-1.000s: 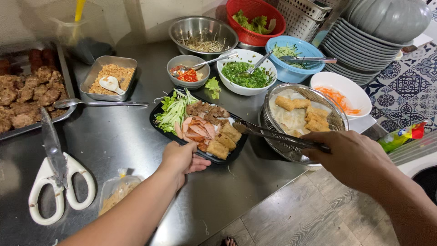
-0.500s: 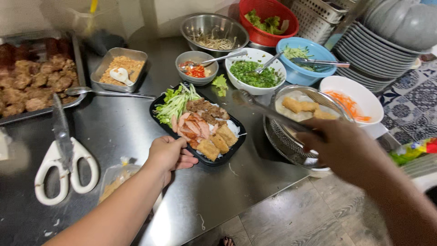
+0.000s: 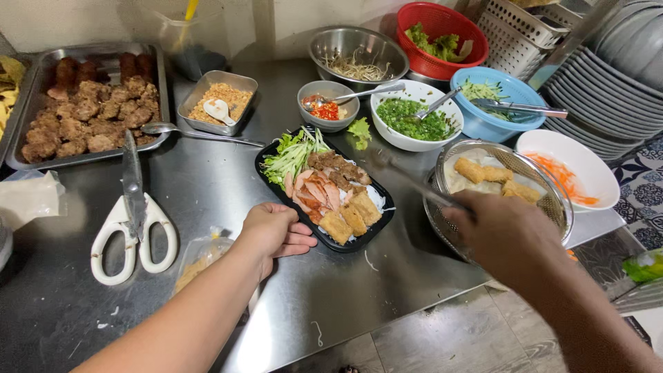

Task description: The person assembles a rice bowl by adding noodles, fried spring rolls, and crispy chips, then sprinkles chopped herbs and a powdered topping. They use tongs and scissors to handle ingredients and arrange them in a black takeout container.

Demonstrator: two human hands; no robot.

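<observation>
A black rectangular tray (image 3: 381, 222) holds shredded greens, sliced meat, white noodles and fried pieces. My left hand (image 3: 275, 232) rests at its near left edge, fingers against the rim. My right hand (image 3: 504, 235) grips blurred metal tongs (image 3: 414, 185) that reach over the tray's right side. Just beyond that hand, a metal strainer bowl (image 3: 559, 207) holds fried pieces.
White-handled scissors (image 3: 132, 221), a plastic bag (image 3: 200, 255) and a tray of fried meat (image 3: 83, 110) lie left. Behind stand a crumb tin (image 3: 217, 100), chilli bowl (image 3: 328, 103), herb bowl (image 3: 414, 121), blue bowl (image 3: 497, 103), red basket (image 3: 438, 34), stacked plates (image 3: 615, 83).
My right hand has swung the tongs from the strainer bowl leftwards over the black tray. My left hand has stayed at the tray's edge. The view has shifted slightly.
</observation>
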